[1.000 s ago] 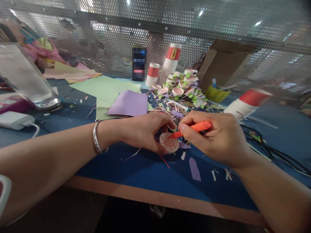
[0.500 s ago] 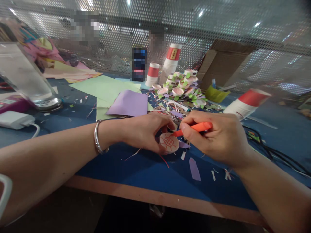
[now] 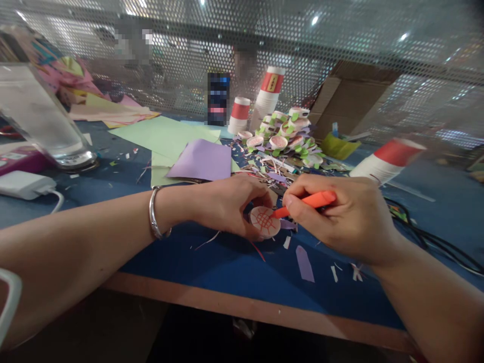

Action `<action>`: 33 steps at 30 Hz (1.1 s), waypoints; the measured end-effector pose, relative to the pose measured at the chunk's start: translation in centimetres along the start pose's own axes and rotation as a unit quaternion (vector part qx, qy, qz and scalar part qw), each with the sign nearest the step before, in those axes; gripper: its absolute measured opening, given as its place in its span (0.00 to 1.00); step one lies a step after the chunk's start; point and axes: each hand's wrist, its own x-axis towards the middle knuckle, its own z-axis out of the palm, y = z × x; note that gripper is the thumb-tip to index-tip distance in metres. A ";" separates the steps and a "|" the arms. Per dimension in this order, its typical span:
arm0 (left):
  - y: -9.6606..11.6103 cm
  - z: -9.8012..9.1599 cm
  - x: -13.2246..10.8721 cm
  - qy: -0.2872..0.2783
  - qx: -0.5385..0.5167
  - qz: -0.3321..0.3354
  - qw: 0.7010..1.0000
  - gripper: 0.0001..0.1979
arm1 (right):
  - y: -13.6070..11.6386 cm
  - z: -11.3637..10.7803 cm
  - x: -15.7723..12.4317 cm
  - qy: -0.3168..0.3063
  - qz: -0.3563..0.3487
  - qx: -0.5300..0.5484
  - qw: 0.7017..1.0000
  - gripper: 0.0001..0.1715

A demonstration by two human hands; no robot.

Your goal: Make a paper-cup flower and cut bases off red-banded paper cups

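Between the thumb and fingers of my left hand (image 3: 236, 204) is a small round paper cup bottom (image 3: 265, 223), its pale face turned up toward me. Orange-red lines cross on that face in a grid, with short strokes running out to the rim. My right hand (image 3: 340, 217) grips an orange marker pen (image 3: 312, 202) like a pencil, its tip at the upper right of the disc. A purple paper strip (image 3: 304, 263) lies on the blue table below my right hand.
A heap of decorated cup bottoms with green tabs (image 3: 287, 132) stands among paper scraps. Behind it are stacked paper cups (image 3: 270, 93); another cup stack (image 3: 389, 160) leans at right. Purple paper (image 3: 202, 160), a water glass (image 3: 45, 121) and a white charger (image 3: 26, 185) occupy the left. Black cables (image 3: 427, 237) run along the right.
The marker's tip has shifted slightly on the disc, and its pointed end sits a little lower. My left hand keeps its hold; the whole view has slid slightly.
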 end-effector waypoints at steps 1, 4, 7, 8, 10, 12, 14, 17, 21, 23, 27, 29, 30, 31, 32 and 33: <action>0.0 0.0 0.0 0.000 0.000 0.002 1.000 0.17 | 0.0 0.0 0.0 -0.001 0.002 0.001 1.000 0.13; -0.1 0.0 0.0 0.000 0.001 0.004 1.000 0.15 | -0.1 0.0 0.0 -0.003 0.003 -0.002 1.000 0.13; 0.0 0.0 0.0 0.001 0.010 0.002 1.000 0.16 | -0.1 0.0 0.0 -0.003 0.001 -0.003 1.000 0.13; 0.1 0.0 0.0 0.001 0.013 -0.001 1.000 0.16 | -0.1 0.0 0.0 -0.005 0.001 -0.003 1.000 0.13; 0.1 0.0 0.0 0.001 0.016 -0.008 1.000 0.17 | -0.1 0.0 0.1 -0.009 -0.001 -0.008 1.000 0.14; 0.2 0.0 0.0 0.000 0.012 -0.011 1.000 0.18 | -0.1 0.0 0.1 -0.008 -0.008 -0.017 1.000 0.14; 0.1 0.1 0.0 0.000 0.008 -0.007 1.000 0.18 | -0.1 0.0 0.1 -0.007 -0.009 -0.026 1.000 0.14; -0.1 0.2 0.1 0.009 0.012 0.008 1.000 0.17 | -0.2 0.0 -0.1 -0.005 -0.017 -0.042 0.999 0.14; -0.3 0.2 0.1 0.008 0.017 0.012 1.000 0.18 | -0.2 -0.1 -0.2 0.007 -0.022 -0.043 0.999 0.13; -0.3 0.2 0.1 0.009 0.014 0.013 1.000 0.18 | 0.0 -0.3 -0.3 0.025 -0.012 -0.038 0.999 0.12; -0.2 0.3 0.0 0.025 0.010 0.017 1.000 0.22 | 0.5 -0.3 -0.5 0.060 -0.002 -0.044 0.997 0.12; -0.1 0.3 -0.1 0.028 0.010 0.013 0.999 0.24 | 0.6 -0.3 -0.5 0.059 -0.003 -0.040 0.997 0.12; -0.1 0.3 -0.1 0.028 0.008 0.009 1.000 0.25 | 0.7 -0.3 -0.5 0.059 -0.005 -0.038 0.997 0.12; 0.0 0.3 -0.2 0.027 0.003 0.004 1.000 0.27 | 0.7 -0.3 -0.4 0.061 -0.005 -0.038 0.997 0.12; 0.0 0.2 -0.2 0.024 -0.004 -0.002 1.000 0.28 | 0.7 -0.3 -0.4 0.062 -0.004 -0.037 0.997 0.12; 0.1 0.2 -0.3 0.020 -0.009 -0.008 1.000 0.30 | 0.6 -0.4 -0.4 0.063 -0.002 -0.036 0.997 0.12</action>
